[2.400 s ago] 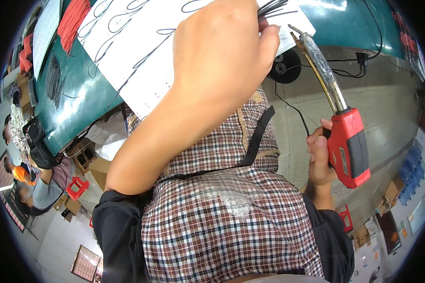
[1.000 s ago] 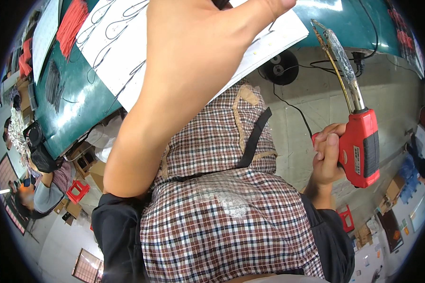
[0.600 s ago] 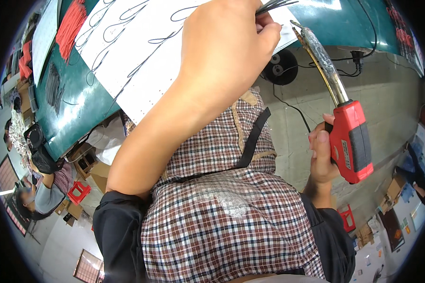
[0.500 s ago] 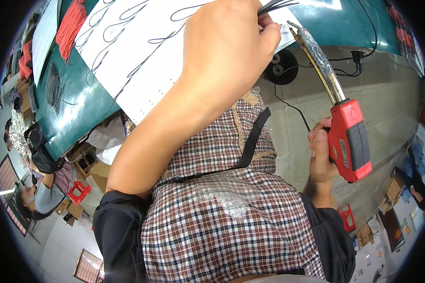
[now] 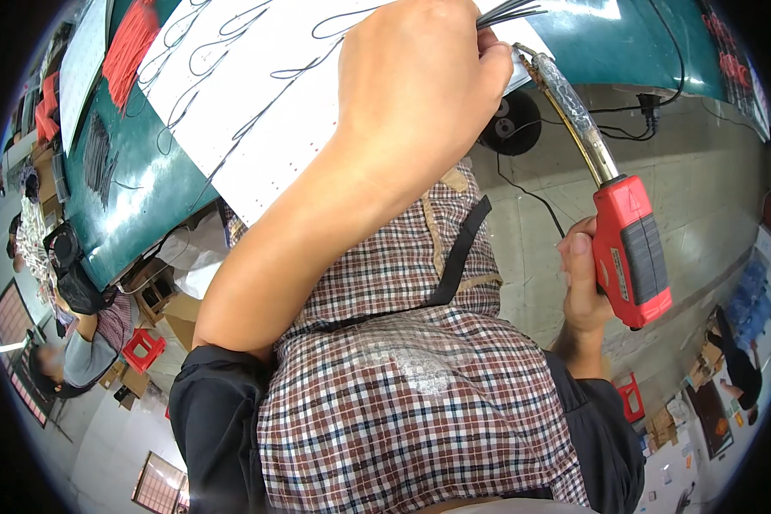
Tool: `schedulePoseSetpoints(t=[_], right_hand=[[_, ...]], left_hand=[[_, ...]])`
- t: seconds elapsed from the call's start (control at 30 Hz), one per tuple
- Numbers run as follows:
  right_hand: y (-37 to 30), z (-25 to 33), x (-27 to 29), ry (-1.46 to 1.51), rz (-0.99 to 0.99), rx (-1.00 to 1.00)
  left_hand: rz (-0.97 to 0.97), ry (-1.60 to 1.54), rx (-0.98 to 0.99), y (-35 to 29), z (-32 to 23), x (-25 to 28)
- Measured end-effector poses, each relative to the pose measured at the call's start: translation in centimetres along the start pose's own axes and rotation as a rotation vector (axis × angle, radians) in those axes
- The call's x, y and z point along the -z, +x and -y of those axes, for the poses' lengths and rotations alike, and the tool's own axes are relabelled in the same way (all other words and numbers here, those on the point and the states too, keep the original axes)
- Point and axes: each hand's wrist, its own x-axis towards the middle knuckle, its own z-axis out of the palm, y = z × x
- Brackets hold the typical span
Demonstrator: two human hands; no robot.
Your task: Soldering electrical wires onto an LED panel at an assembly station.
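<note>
My left hand (image 5: 413,73) is closed above a white sheet, and a bundle of thin black wires (image 5: 518,12) sticks out past its fingers to the right. My right hand (image 5: 581,283) grips a red and grey soldering gun (image 5: 636,248) by its body, with the long metal barrel pointing up and left. The gun's bent tip sits close beside my left thumb; whether it touches a wire I cannot tell. Looped black wires (image 5: 298,74) lie spread over the white sheet (image 5: 261,176) to the left of my hand.
The green table (image 5: 137,218) bears a red wire bundle (image 5: 131,47) and a black wire bundle (image 5: 100,158). Below its edge are a black reel (image 5: 522,137) and a plug with cord (image 5: 649,101). One person (image 5: 94,355) is at far left, another (image 5: 743,373) at far right.
The soldering gun has shifted slightly left, bringing its tip nearer my left thumb. My left hand has moved a little right with the wires. The person at far right has changed posture.
</note>
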Motion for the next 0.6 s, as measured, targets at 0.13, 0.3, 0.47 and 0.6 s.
schedulePoseSetpoints(t=[0.13, 0.3, 0.47, 0.6], right_hand=[[0.2, -0.1, 0.7, -0.063, 0.016, 0.087], [-0.1, -0.1, 0.5, 0.115, -0.081, 0.011], [0.2, -0.4, 0.1, 0.176, -0.1, 0.049], [-0.1, -0.4, -0.7, 0.243, -0.191, 0.064]], left_hand=[[-0.033, 0.015, -0.049, 0.0, 0.1, -0.3], [-0.051, -0.014, -0.069, 0.1, 0.3, -0.6], [0.012, 0.044, -0.067, 0.4, 1.1, -1.3], [-0.142, 0.109, -0.157, -0.5, 2.0, -2.1]])
